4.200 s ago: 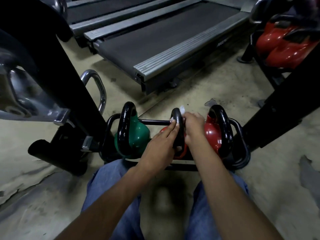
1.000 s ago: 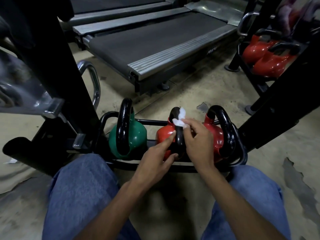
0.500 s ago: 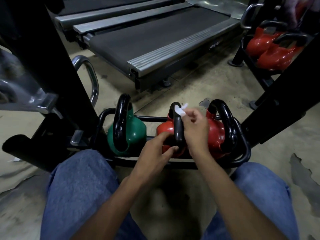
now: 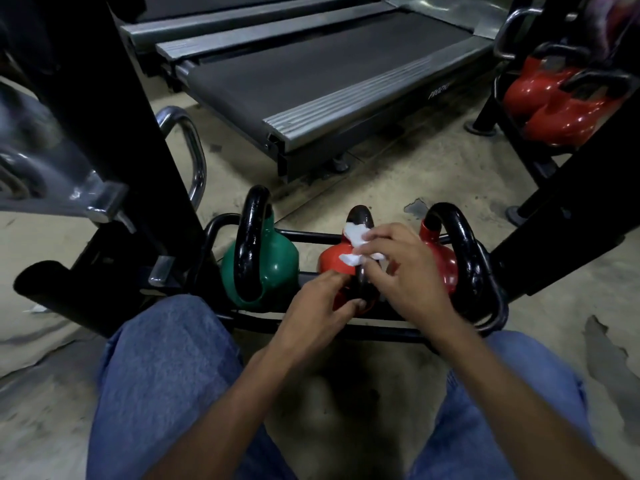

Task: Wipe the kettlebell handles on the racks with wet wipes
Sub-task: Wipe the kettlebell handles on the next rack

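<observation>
A low black rack (image 4: 495, 306) on a gym floor holds three kettlebells in a row. The middle red kettlebell (image 4: 332, 261) is the one being cleaned. Just left of it sits a green kettlebell (image 4: 273, 268), and just right of it the other red kettlebell (image 4: 443, 265). Beyond it lies a treadmill (image 4: 311, 71). Well to its left stands a black post (image 4: 114, 133), and well to its right a second rack (image 4: 561, 98) of red kettlebells. Jeans-clad knees (image 4: 166, 368) sit nearer than it. Its black handle (image 4: 360, 216) stands upright, loop edge-on, running near to far. The right hand (image 4: 405, 268) has its grip pinching a white wet wipe (image 4: 353, 235) against the handle's top, hiding part of it. The left hand (image 4: 322, 306) has its grip pinching the handle's lower near end.
</observation>
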`<state>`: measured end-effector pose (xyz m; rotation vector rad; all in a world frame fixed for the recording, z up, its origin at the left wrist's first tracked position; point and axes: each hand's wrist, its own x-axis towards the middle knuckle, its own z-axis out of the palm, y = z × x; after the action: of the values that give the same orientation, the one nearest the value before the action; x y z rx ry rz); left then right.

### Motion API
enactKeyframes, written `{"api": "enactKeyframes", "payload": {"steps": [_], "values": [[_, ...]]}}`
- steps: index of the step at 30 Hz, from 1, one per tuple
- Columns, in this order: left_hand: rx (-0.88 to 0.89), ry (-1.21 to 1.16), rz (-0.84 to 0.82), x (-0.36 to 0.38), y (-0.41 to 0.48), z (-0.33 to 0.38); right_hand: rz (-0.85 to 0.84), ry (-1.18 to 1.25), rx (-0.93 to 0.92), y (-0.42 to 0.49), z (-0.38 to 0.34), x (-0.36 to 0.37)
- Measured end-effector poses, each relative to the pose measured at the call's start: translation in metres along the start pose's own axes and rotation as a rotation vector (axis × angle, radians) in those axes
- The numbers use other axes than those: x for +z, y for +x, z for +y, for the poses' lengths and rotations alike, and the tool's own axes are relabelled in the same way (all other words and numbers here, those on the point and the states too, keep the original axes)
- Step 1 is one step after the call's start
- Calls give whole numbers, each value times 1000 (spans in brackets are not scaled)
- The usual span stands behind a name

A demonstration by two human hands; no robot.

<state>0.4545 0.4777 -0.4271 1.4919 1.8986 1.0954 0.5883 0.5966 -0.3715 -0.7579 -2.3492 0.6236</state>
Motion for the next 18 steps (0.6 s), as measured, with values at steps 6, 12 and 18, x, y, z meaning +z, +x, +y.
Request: {"api": "enactKeyframes", "payload": {"steps": [6, 12, 18], "values": [[2, 1, -19, -2, 0, 1, 293, 828, 816, -7, -15, 35], [8, 14, -10, -2, -4, 3, 115, 1279, 1138, 21, 1, 29], [-3, 195, -65, 4, 1, 0, 258, 523, 570, -5, -12, 18]]}}
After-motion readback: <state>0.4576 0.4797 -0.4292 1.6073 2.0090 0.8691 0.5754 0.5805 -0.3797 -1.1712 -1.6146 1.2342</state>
